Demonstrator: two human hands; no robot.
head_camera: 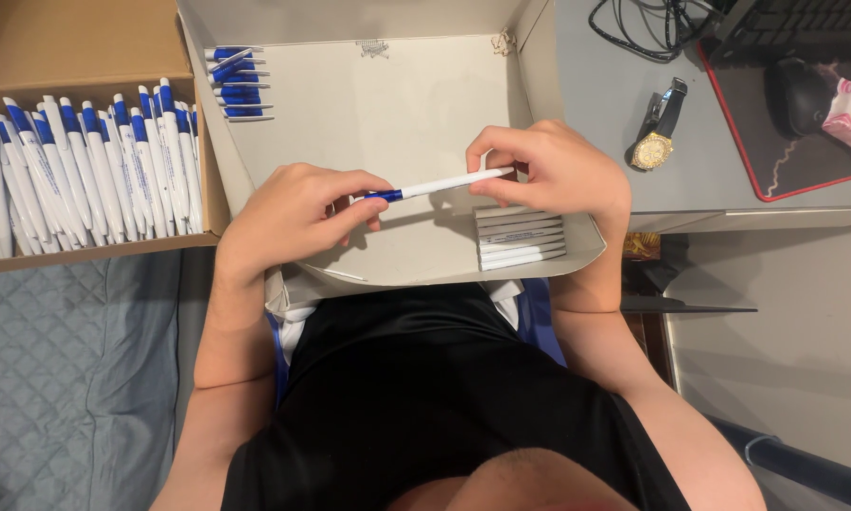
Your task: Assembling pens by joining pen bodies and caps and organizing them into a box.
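Black shirt point(425, 397) fills the bottom of the view, and just above it a white cardboard box point(397, 123) rests on the person's lap. Over the box, both hands hold one pen point(435, 185) level between them: the left hand point(288, 213) pinches the blue end with thumb and fingers closed around it, and the right hand point(553, 170) grips the white end, fingers curled tight on the tip. Below the right hand, a small row of white pens point(520, 238) lies in the box's near corner. A few blue and white pens point(236, 83) sit in the far left corner. Beside the box, on the left, a brown carton point(85, 38) holds many more pens point(85, 170) in rows. A wristwatch point(660, 128) lies on the grey desk point(614, 85) to the right.
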